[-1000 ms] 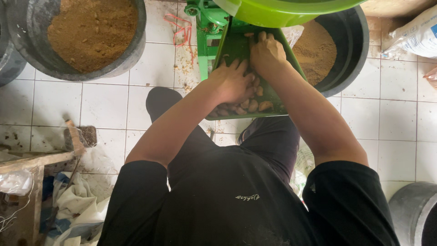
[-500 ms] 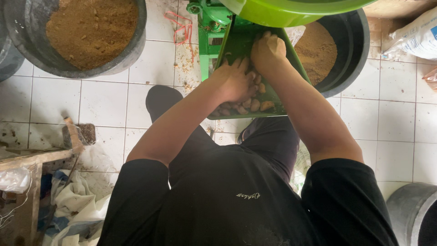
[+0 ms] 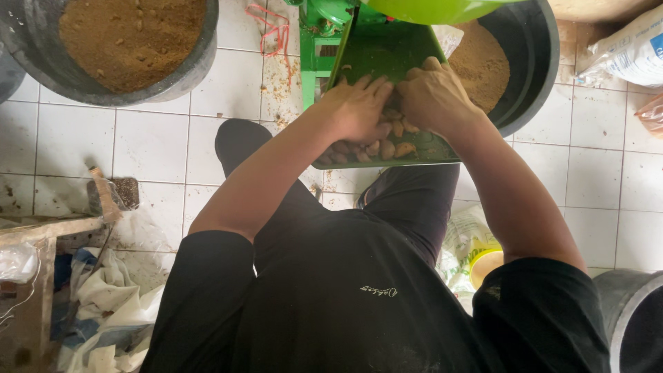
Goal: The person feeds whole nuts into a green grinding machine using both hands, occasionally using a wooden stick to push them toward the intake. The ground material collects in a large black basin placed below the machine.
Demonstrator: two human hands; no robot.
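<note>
A green metal chute tray (image 3: 376, 52) of a green machine slopes toward me, with a heap of brown nut-like pieces (image 3: 387, 147) at its lower lip. My left hand (image 3: 359, 109) lies palm down on the pieces, fingers spread toward the top of the tray. My right hand (image 3: 434, 93) rests beside it, fingers curled over the pieces. Both hands touch each other at the fingertips. Whether either hand grips pieces is hidden under the palms.
A dark tub of brown powder (image 3: 131, 41) stands at the top left. Another dark tub with powder (image 3: 525, 62) sits behind the tray at right. A lime-green bowl (image 3: 435, 8) hangs over the tray. Sacks (image 3: 632, 48) lie at right; wood and rags (image 3: 83, 297) at left.
My right hand has slid down the tray from its upper part to lie beside my left hand over the pieces. My left hand has spread its fingers.
</note>
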